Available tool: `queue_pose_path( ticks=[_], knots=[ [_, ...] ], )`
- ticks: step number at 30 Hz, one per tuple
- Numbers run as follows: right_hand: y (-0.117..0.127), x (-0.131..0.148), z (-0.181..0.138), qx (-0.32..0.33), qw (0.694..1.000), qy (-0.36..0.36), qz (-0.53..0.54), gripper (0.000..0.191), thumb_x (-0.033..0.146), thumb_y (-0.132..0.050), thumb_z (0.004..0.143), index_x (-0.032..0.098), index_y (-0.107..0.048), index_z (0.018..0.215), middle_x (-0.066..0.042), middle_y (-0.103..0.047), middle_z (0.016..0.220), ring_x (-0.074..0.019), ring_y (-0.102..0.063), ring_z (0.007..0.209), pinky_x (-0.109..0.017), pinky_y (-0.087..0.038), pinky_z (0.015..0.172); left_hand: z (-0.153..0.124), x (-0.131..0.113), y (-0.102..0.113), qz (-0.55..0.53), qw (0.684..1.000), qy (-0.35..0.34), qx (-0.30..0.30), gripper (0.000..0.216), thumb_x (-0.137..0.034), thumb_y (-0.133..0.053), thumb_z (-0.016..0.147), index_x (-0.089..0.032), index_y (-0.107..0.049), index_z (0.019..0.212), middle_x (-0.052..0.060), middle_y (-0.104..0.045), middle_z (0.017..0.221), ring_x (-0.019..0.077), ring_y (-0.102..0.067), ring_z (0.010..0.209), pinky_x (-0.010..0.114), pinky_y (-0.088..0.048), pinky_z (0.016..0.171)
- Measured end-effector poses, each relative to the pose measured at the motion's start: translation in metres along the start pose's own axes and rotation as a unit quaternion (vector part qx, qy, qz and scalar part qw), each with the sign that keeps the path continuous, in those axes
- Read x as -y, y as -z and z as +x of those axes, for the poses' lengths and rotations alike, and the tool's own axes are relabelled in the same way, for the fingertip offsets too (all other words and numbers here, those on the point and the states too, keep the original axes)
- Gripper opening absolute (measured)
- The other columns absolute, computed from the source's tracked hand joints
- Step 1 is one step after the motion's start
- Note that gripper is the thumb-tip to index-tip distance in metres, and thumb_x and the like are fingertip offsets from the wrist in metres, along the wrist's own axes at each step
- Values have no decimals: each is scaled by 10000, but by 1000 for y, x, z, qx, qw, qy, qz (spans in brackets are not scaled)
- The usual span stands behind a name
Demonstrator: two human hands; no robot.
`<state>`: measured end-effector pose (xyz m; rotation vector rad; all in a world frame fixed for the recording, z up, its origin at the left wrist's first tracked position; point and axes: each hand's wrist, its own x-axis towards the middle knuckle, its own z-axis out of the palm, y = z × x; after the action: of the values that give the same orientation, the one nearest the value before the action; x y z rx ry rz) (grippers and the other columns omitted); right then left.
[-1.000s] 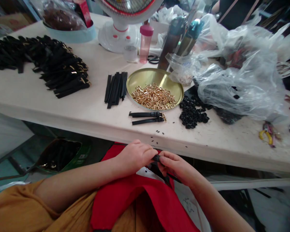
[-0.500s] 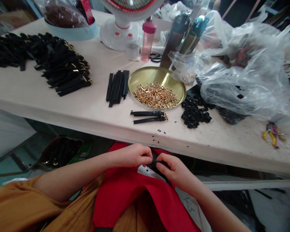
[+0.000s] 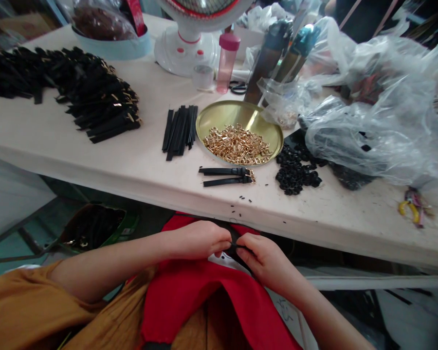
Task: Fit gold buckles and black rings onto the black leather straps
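Observation:
Over my lap, my left hand (image 3: 208, 239) and my right hand (image 3: 263, 255) meet, each pinching a thin black strap (image 3: 235, 246). Only a short length of it shows between the fingertips; the rest is hidden by the hands. Just beyond, near the table edge, lie two black straps with gold buckles (image 3: 226, 176). Behind them is a round gold tray (image 3: 219, 111) holding a heap of small gold buckles (image 3: 241, 145). Loose black straps (image 3: 178, 130) lie left of the tray, and a pile of small black loops (image 3: 296, 172) lies to its right.
Many buckled black straps (image 3: 105, 104) are heaped at the left. A white fan (image 3: 182, 51), a pink-lidded bottle (image 3: 226, 63) and clear plastic bags (image 3: 372, 131) stand or lie farther back. Yellow-handled pliers (image 3: 410, 209) rest at the right, and a bin (image 3: 126, 226) sits below the table.
My hands stay together over my lap. The fingers have shifted slightly on the strap, and my right hand is turned a little. The view has moved slightly; the table items have not.

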<state>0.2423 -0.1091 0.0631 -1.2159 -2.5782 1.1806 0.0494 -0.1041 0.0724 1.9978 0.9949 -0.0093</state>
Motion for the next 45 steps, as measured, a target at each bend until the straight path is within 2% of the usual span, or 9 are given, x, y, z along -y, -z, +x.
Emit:
queue_pose_path(
  ticks=[6, 12, 17, 26, 28, 30, 34, 38, 45],
  knots=[
    [-4, -5, 0, 7, 1000, 8, 20, 126, 179, -435, 811, 181, -550, 760, -18, -574, 728, -142, -508, 695, -237, -352, 618, 4, 7, -10, 27, 999, -21, -27, 204, -217, -416, 825, -185, -579, 707, -25, -615, 674, 104, -532, 600, 181, -327, 532],
    [-8, -6, 2, -18, 992, -39, 121, 118, 217, -436, 815, 182, -541, 776, -6, -570, 732, -131, -511, 671, -230, -373, 608, -2, 7, 5, -45, 998, -10, 48, 167, -204, -418, 788, -173, -583, 785, -16, -618, 674, 97, -517, 556, 170, -334, 490],
    [-10, -3, 4, -34, 987, -63, 146, 116, 220, -440, 800, 176, -539, 758, -8, -562, 716, -134, -498, 668, -246, -367, 619, 0, 11, -1, -1, 1000, -11, 7, 151, -232, -441, 772, -178, -581, 776, -1, -620, 716, 113, -514, 590, 179, -323, 493],
    [-11, -11, 6, 37, 918, -141, 368, 170, 327, -455, 789, 171, -482, 725, 42, -459, 582, -83, -404, 515, -203, -311, 496, 1, 11, -6, -71, 997, 5, 4, 172, -262, -446, 788, -161, -586, 789, -24, -579, 659, 87, -484, 551, 154, -310, 473],
    [-10, -12, 7, 33, 929, -129, 346, 173, 328, -448, 798, 173, -490, 735, 35, -473, 593, -89, -422, 529, -207, -324, 505, -1, 11, -3, -90, 996, 4, 24, 187, -267, -435, 793, -153, -582, 810, -17, -588, 675, 92, -495, 561, 155, -319, 473],
    [-9, -11, 7, 2, 959, -99, 265, 153, 305, -450, 802, 177, -514, 748, 16, -514, 638, -110, -467, 591, -224, -353, 552, -2, 10, -1, -85, 996, 1, 26, 194, -278, -443, 792, -152, -580, 845, -5, -610, 726, 103, -523, 600, 161, -338, 495],
    [-6, -8, 4, -53, 994, -33, 86, 116, 236, -439, 816, 187, -543, 801, -17, -576, 754, -142, -521, 698, -252, -383, 632, -2, 6, -1, 7, 1000, 9, -28, 217, -310, -437, 815, -173, -601, 853, 24, -647, 814, 147, -574, 703, 194, -366, 563],
    [-6, -4, 0, -52, 998, 7, -27, 152, 208, -404, 836, 179, -553, 827, -45, -581, 782, -161, -533, 734, -260, -385, 641, 1, 1, -6, 97, 994, 4, -53, 242, -281, -406, 843, -174, -611, 772, 32, -654, 756, 172, -592, 682, 222, -366, 553],
    [-6, 4, -2, -34, 990, 42, -133, 219, 192, -376, 845, 168, -558, 725, -44, -567, 680, -150, -522, 645, -245, -352, 572, 0, -1, -15, 133, 990, -29, -47, 208, -229, -457, 821, -159, -579, 667, 22, -645, 692, 165, -588, 624, 227, -361, 517]
  ],
)
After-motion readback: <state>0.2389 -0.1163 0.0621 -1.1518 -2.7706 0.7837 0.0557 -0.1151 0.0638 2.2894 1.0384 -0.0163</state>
